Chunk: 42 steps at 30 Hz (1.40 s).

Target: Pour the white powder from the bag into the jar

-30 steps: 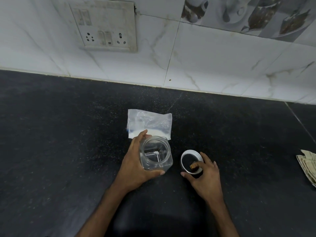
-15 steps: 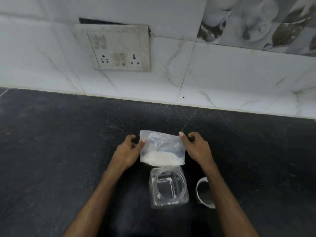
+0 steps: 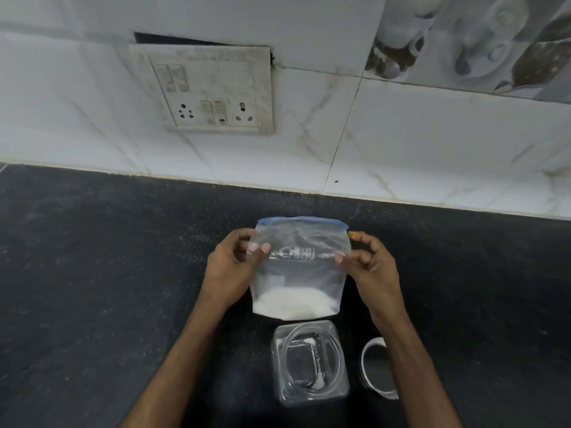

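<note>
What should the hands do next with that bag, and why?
Probably pull the blue zip top open. Both hands, left hand and right hand, pinch the upright bag, whose top looks shut, powder sits at its bottom, and the jar stands open below.

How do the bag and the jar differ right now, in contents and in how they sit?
The bag holds a heap of white powder at its bottom; the jar shows only traces. The bag is held upright by the left hand and right hand; the jar stands on the counter, untouched. The bag's blue-edged top looks shut; the jar is open, its lid beside it. Both are clear plastic.
</note>
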Each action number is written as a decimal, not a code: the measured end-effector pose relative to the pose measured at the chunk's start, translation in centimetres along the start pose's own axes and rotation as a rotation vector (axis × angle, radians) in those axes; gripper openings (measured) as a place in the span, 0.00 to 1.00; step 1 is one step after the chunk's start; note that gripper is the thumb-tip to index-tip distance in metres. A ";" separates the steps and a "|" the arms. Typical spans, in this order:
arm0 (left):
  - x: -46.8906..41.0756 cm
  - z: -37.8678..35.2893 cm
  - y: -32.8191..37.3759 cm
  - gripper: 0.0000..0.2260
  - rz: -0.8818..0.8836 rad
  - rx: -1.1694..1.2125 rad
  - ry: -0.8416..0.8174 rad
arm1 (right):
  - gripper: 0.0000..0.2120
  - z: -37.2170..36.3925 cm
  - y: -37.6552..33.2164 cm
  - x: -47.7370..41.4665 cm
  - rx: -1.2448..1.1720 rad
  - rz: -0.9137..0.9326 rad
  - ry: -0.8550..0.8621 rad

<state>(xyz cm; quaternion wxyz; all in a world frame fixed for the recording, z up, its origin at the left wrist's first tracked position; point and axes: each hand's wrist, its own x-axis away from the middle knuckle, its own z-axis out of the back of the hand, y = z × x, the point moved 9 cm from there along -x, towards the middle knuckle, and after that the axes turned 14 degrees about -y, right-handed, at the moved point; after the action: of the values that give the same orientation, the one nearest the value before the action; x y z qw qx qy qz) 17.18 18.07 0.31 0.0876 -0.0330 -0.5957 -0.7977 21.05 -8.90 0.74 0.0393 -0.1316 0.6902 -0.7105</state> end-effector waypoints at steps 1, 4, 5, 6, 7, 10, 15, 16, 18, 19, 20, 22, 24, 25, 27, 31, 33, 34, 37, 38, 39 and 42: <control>0.1 0.0 0.4 0.14 -0.028 0.108 -0.009 | 0.20 -0.1 -0.5 0.4 -0.027 0.029 -0.009; 0.7 0.4 2.0 0.15 -0.134 0.319 0.024 | 0.22 -0.5 -1.6 1.7 -0.074 0.082 -0.055; 0.9 0.6 2.5 0.14 -0.170 0.349 0.037 | 0.22 -0.5 -1.9 2.1 -0.070 0.092 -0.068; 1.1 0.7 3.1 0.13 -0.200 0.378 0.042 | 0.22 -0.6 -2.3 2.5 -0.058 0.100 -0.080; 1.2 0.8 3.7 0.11 -0.221 0.412 0.041 | 0.22 -0.5 -2.7 2.9 -0.041 0.107 -0.093; 1.8 0.8 5.2 0.06 -0.272 0.419 0.039 | 0.24 -0.2 -4.3 4.0 0.015 0.133 -0.100; 3.0 -0.2 8.1 0.04 -0.355 0.335 -0.019 | 0.21 0.1 -12.7 6.3 0.404 0.390 0.100; 3.1 -0.6 8.8 0.03 -0.365 0.313 -0.034 | 0.20 -1.1 -15.3 6.7 0.518 0.495 0.095; 3.4 -1.2 10.4 0.04 -0.395 0.265 -0.065 | 0.16 -4.2 -18.9 6.7 0.676 0.618 -0.022; 3.6 -1.5 11.4 0.05 -0.423 0.238 -0.081 | 0.14 -5.7 -19.6 6.1 0.712 0.605 -0.113; 3.9 -1.6 12.4 0.05 -0.456 0.214 -0.092 | 0.12 -6.9 -19.8 5.4 0.734 0.557 -0.198; 4.5 -1.4 14.0 0.09 -0.513 0.184 -0.081 | 0.10 -8.2 -19.5 4.2 0.738 0.453 -0.300; 5.0 -0.6 15.0 0.13 -0.554 0.168 -0.039 | 0.08 -8.5 -19.2 3.6 0.666 0.420 -0.355; 5.2 -0.1 15.3 0.13 -0.565 0.164 -0.015 | 0.08 -8.4 -19.2 3.6 0.628 0.423 -0.370; 5.5 0.9 15.7 0.13 -0.568 0.173 0.031 | 0.08 -8.2 -19.2 3.4 0.587 0.429 -0.380; 6.4 2.3 16.2 0.10 -0.590 0.169 0.072 | 0.07 -8.5 -19.3 3.4 0.595 0.431 -0.364; 6.6 2.8 16.2 0.10 -0.592 0.166 0.093 | 0.07 -8.7 -19.1 3.5 0.617 0.431 -0.378; 6.7 3.2 16.1 0.10 -0.588 0.167 0.107 | 0.07 -8.5 -18.8 3.6 0.624 0.422 -0.386; 7.1 4.5 15.7 0.08 -0.576 0.205 0.143 | 0.10 -6.7 -17.6 3.7 0.634 0.372 -0.376; 7.2 5.1 15.6 0.07 -0.572 0.226 0.152 | 0.10 -5.7 -17.2 3.7 0.638 0.354 -0.361; 7.4 5.5 15.5 0.07 -0.569 0.242 0.159 | 0.10 -4.7 -16.8 3.7 0.634 0.337 -0.345; 7.7 6.1 15.4 0.06 -0.555 0.239 0.152 | 0.08 -2.2 -15.7 3.9 0.567 0.301 -0.306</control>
<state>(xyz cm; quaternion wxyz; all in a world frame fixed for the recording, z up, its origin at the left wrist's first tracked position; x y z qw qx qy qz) 12.07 18.90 17.77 -0.0861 0.2012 -0.6634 -0.7155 18.73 -6.99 16.77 0.2814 -0.1174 0.4631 -0.8322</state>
